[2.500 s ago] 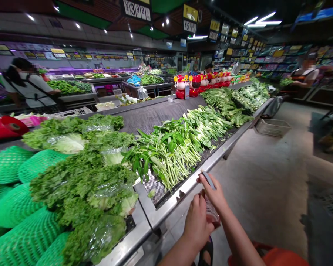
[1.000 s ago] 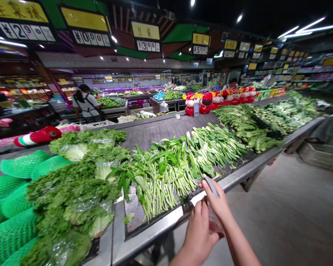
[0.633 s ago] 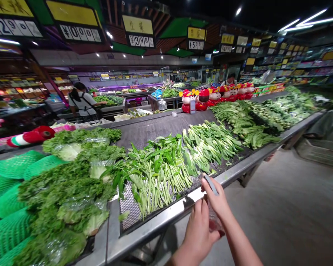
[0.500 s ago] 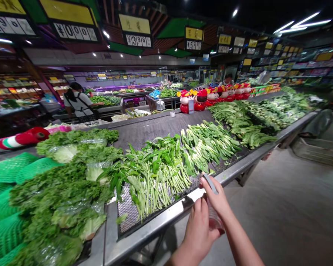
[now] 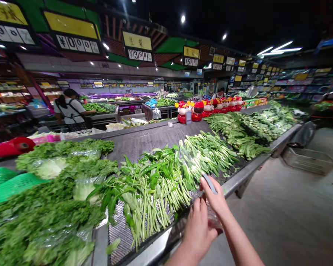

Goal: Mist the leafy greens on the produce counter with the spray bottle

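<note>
Both hands are together over the front edge of the vegetable stand, at the lower middle of the view. My left hand [image 5: 197, 226] is closed against a clear, see-through object [image 5: 213, 218], mostly hidden between my palms. My right hand [image 5: 217, 198] wraps the same object from the other side. A narrow grey strip [image 5: 209, 183] lies along its index finger; whether it belongs to the clear object I cannot tell. Just beyond the fingers lie leafy greens with long pale-green stems [image 5: 158, 195] and bunches with white stalks [image 5: 208, 151]. Neither hand touches them.
Bagged lettuce [image 5: 52, 199] and green netting [image 5: 13, 186] fill the left. Red figurines [image 5: 184, 111] line the stand's back. A metal rim [image 5: 238, 181] runs along its front. A crate [image 5: 308, 160] sits on the floor at right. A person [image 5: 70, 107] stands at the far left.
The view has turned and tilted slightly, so the lettuce and netting sit further left and lower. A person holding greens now shows at the right edge. My hands keep the same grip.
</note>
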`<state>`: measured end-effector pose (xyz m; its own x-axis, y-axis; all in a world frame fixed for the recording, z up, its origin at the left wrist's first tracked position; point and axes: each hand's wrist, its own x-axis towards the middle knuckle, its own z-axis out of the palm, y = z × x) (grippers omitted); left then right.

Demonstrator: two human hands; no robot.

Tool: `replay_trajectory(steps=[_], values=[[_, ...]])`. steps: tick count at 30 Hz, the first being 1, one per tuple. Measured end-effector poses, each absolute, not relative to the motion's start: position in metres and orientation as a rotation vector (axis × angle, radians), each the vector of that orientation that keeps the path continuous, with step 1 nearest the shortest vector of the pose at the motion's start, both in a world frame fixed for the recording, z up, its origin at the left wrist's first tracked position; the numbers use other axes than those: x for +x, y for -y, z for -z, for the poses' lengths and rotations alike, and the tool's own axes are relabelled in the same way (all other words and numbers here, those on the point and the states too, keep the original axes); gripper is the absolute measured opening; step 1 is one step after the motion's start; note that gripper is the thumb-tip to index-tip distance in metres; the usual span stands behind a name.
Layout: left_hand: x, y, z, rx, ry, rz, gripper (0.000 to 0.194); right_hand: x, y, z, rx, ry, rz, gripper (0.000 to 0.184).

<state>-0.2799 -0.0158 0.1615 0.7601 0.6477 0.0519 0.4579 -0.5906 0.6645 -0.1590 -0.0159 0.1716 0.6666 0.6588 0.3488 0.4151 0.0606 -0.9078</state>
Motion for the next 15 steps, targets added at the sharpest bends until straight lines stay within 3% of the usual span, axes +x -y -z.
replay_trajectory(steps=[6,15], values=[[-0.270,0.004,-0.169,2.311,-0.747,-0.425,0.078,-0.151,0.009,-0.185,-1.499,0.906,-0.316,0.034],[-0.264,-0.003,-0.175,2.300,-0.699,-0.366,0.079,-0.146,0.004,-0.191,-1.600,0.912,-0.168,0.039]])
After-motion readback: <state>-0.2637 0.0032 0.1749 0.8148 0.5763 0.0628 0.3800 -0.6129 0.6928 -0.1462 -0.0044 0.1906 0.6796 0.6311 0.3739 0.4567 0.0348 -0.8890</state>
